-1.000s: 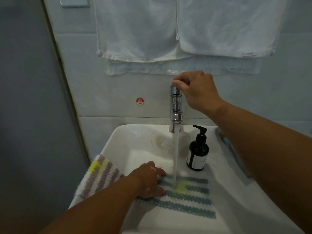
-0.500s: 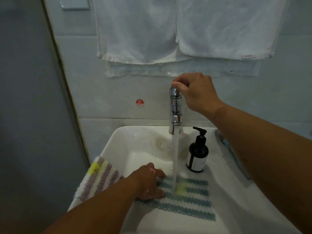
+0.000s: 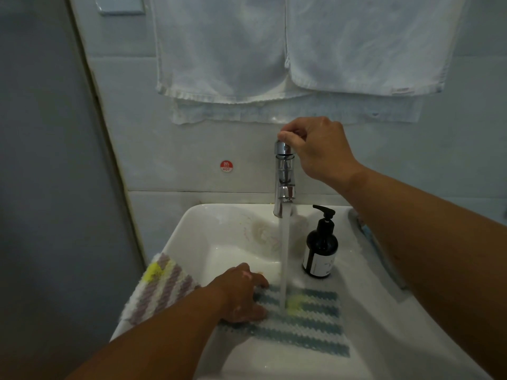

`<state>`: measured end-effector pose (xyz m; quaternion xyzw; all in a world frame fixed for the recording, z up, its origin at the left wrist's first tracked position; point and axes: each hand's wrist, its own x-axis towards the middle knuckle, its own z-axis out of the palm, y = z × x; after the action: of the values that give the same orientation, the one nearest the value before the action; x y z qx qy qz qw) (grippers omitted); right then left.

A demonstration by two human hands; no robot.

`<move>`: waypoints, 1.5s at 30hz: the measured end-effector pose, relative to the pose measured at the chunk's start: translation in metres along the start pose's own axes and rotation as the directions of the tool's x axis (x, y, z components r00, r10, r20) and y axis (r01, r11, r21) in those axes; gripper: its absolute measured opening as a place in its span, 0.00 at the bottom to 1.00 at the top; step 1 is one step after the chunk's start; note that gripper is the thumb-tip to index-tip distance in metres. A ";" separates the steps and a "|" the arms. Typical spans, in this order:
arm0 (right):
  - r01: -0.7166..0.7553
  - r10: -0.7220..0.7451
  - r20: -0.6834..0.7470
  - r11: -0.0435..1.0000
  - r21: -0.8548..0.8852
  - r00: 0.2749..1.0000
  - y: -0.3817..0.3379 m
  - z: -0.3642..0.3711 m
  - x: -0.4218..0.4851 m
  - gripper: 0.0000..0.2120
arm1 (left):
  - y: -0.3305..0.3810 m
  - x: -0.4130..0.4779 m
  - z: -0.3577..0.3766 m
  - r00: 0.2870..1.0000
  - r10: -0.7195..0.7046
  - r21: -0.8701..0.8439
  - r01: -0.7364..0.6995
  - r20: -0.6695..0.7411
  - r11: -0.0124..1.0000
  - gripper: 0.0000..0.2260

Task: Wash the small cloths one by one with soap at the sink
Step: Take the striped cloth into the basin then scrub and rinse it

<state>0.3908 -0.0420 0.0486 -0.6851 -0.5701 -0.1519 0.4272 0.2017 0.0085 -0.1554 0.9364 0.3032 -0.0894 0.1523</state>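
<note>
From the head view, looking down into a white sink (image 3: 192, 237), water runs in a steady stream (image 3: 284, 256) out of the chrome tap (image 3: 284, 176) that stands at twelve o'clock on the basin's back edge. The right hand (image 3: 318, 149) is up on the tap's top, its grip closed round the knob with thumb and fingers pinched on the metal. The left hand (image 3: 241, 293) lies palm down in the basin, fingers spread and pressed flat on the left edge of a blue-striped cloth (image 3: 310, 322); it pins the cloth rather than clutching it. That cloth is spread out on the sink floor, towards six o'clock from the tap, and the stream lands on it just beside a yellow patch. A second cloth, purple-striped (image 3: 162, 289) with its own yellow patch, is draped over the sink's rim at about eight o'clock, apart from the blue one. A dark pump bottle (image 3: 321, 250) stands upright inside the basin at about two o'clock from the wet cloth, close to the stream but not touching it. On the wall above hang white towels (image 3: 274, 56), and a small red sticker (image 3: 226, 166) marked HOT sits left of the tap.
</note>
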 end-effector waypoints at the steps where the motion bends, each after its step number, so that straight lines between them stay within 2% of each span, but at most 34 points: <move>1: -0.003 0.003 0.001 1.000 0.001 1.000 0.000 0.000 0.000 0.10 | 0.000 0.000 0.000 1.000 -0.002 -0.003 0.002 0.002 1.000 0.31; 11: -0.045 0.045 -0.063 0.999 -0.003 0.997 0.000 0.007 -0.011 0.10 | 0.000 -0.001 -0.002 1.000 0.001 0.012 -0.001 0.015 1.000 0.32; 16: -0.007 0.004 -0.115 0.999 -0.031 0.993 0.003 0.018 -0.036 0.12 | 0.001 -0.001 -0.003 1.000 0.008 0.016 -0.008 0.017 1.000 0.31; 21: 0.010 -0.010 -0.011 0.999 -0.032 1.000 0.002 0.004 -0.041 0.15 | -0.001 -0.002 -0.002 1.000 0.014 0.017 -0.014 0.010 1.000 0.31; 23: -0.024 0.026 -0.049 0.999 0.035 0.998 0.011 -0.005 -0.053 0.17 | -0.001 -0.002 -0.002 1.000 0.023 0.013 -0.023 0.009 1.000 0.31; 26: -0.180 0.189 -0.102 0.979 0.097 0.977 0.034 -0.008 -0.095 0.21 | -0.003 -0.001 -0.003 0.999 0.037 0.012 -0.037 0.003 0.999 0.32; 28: -0.324 0.330 -0.041 0.941 0.100 0.943 0.053 -0.005 -0.124 0.26 | -0.003 0.000 -0.003 0.999 0.037 0.009 -0.037 0.002 0.999 0.32; 31: -0.521 0.507 0.130 0.844 0.126 0.852 0.075 0.002 -0.149 0.36 | -0.004 0.000 -0.002 0.999 0.040 -0.005 -0.040 0.002 0.999 0.31; 34: -0.638 0.579 0.319 0.761 0.121 0.751 0.087 0.015 -0.154 0.42 | -0.003 -0.001 -0.001 0.999 0.042 -0.016 -0.042 0.001 0.999 0.31; 36: -0.630 0.560 0.366 0.770 0.100 0.743 0.093 0.025 -0.154 0.40 | -0.002 -0.002 -0.001 0.999 0.045 -0.008 -0.045 0.002 0.999 0.30; 40: -0.520 0.485 0.361 0.854 0.000 0.797 0.092 0.038 -0.152 0.25 | -0.002 -0.002 -0.002 0.999 0.043 -0.008 -0.043 -0.002 0.999 0.30; 43: -0.490 0.449 0.371 0.871 0.019 0.813 0.092 0.039 -0.154 0.23 | -0.002 -0.002 -0.002 0.999 0.039 -0.010 -0.039 -0.005 0.999 0.29; 45: -0.423 0.381 0.429 0.906 0.004 0.819 0.091 0.035 -0.156 0.24 | -0.002 -0.002 -0.002 0.999 0.041 -0.014 -0.041 -0.008 0.999 0.29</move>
<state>0.4166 -0.1158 -0.1182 -0.7841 -0.4974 0.1204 0.3511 0.1989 0.0099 -0.1534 0.9417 0.2850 -0.0805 0.1596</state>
